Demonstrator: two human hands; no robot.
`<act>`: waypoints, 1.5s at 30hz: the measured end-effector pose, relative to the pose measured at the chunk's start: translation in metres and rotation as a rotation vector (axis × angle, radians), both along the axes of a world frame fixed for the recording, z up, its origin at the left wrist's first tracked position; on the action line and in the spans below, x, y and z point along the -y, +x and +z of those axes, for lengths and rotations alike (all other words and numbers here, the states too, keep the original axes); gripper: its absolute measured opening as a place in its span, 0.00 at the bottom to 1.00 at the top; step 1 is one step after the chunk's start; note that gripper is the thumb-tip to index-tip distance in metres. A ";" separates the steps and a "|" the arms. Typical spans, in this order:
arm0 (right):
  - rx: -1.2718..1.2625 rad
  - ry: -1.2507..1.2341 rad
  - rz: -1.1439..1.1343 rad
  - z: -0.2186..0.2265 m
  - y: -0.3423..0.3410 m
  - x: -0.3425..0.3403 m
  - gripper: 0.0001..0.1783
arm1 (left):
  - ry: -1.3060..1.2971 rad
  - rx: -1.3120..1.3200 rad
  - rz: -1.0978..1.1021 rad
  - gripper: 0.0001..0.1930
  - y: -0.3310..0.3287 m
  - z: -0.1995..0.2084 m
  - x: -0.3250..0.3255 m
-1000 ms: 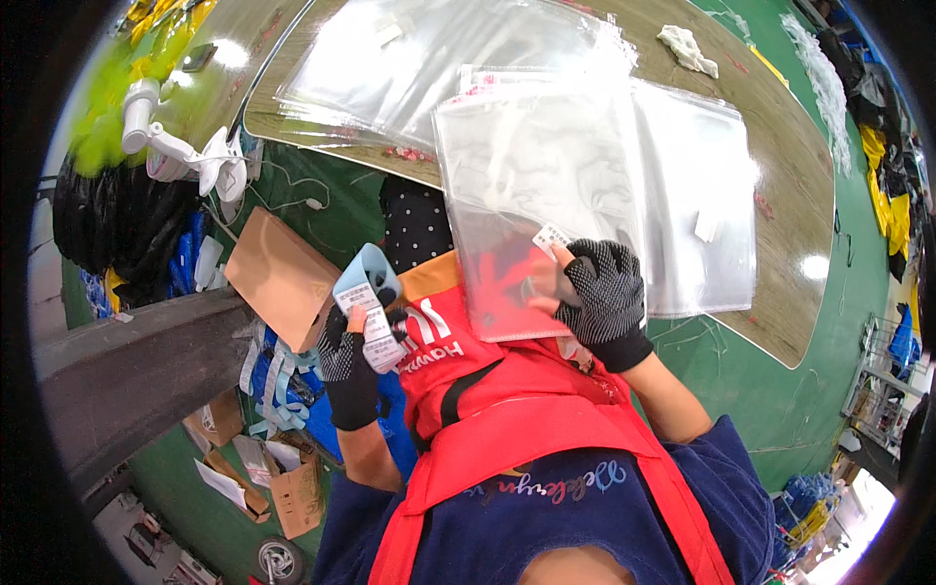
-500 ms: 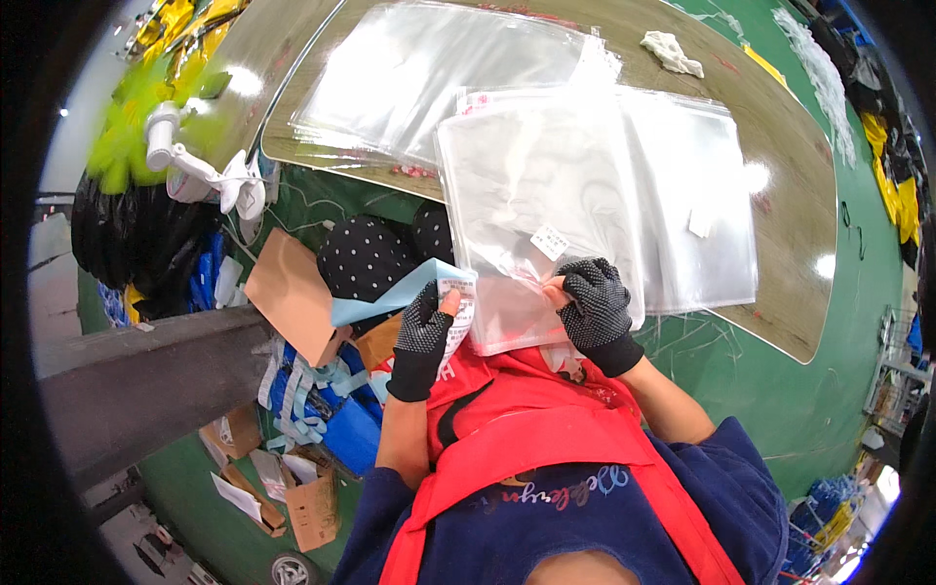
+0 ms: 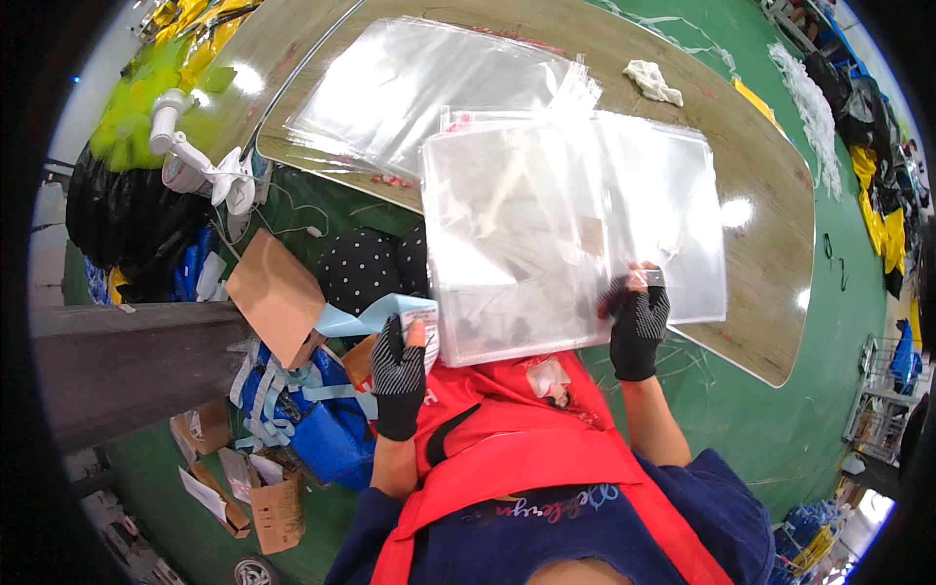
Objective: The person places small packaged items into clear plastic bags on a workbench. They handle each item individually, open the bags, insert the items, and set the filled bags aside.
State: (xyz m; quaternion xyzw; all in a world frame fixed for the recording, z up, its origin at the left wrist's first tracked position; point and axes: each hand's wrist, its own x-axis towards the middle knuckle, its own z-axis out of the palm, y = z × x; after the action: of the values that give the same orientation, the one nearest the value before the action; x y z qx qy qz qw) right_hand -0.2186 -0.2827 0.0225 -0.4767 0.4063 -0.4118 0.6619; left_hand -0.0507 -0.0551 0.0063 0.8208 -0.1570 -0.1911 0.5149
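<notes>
The wood-grain surface [image 3: 765, 273] carries overhanging clear plastic bags [image 3: 512, 244]; a tug could drag them off. I can't tell what my right grip [image 3: 639, 327], at their edge, holds; my left grip [image 3: 400, 378] pinches a label strip [image 3: 385, 310] whose slack could snag.

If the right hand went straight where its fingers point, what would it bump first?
Probably the clear plastic bags on the table, just ahead of the right hand; whether it already touches them is unclear.
</notes>
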 end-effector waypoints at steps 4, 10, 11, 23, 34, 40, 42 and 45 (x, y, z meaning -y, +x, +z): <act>0.059 -0.090 -0.197 -0.019 -0.025 0.016 0.25 | 0.129 0.105 0.067 0.26 -0.007 0.019 0.009; -0.395 -0.723 0.260 0.019 0.010 -0.011 0.44 | -0.067 -0.138 -0.020 0.21 -0.011 0.042 0.019; -0.595 -0.821 0.533 0.017 0.009 -0.007 0.44 | -0.118 -0.133 -0.033 0.20 -0.009 0.030 0.015; -0.410 -0.587 0.518 -0.005 0.027 -0.021 0.08 | -0.414 -0.398 -0.186 0.17 0.001 0.068 0.021; -0.608 -1.107 0.362 0.058 0.004 -0.038 0.25 | -0.216 -0.663 -0.300 0.17 -0.011 0.058 0.045; -0.246 -0.995 0.731 0.032 0.069 -0.041 0.17 | 0.007 -0.318 -0.500 0.17 -0.005 0.070 0.015; -0.163 -0.881 0.820 0.030 0.070 -0.041 0.18 | 0.068 -0.343 -0.474 0.16 -0.002 0.074 0.011; -0.122 -0.732 0.881 0.040 0.075 -0.043 0.14 | 0.127 -0.236 -0.463 0.16 -0.002 0.071 0.009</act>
State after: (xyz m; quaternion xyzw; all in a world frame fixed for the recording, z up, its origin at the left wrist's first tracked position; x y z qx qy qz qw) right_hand -0.1433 -0.2395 0.0627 -0.8220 0.0379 -0.1829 0.5380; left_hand -0.0532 -0.0639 0.0771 0.7658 -0.2670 -0.4076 0.4196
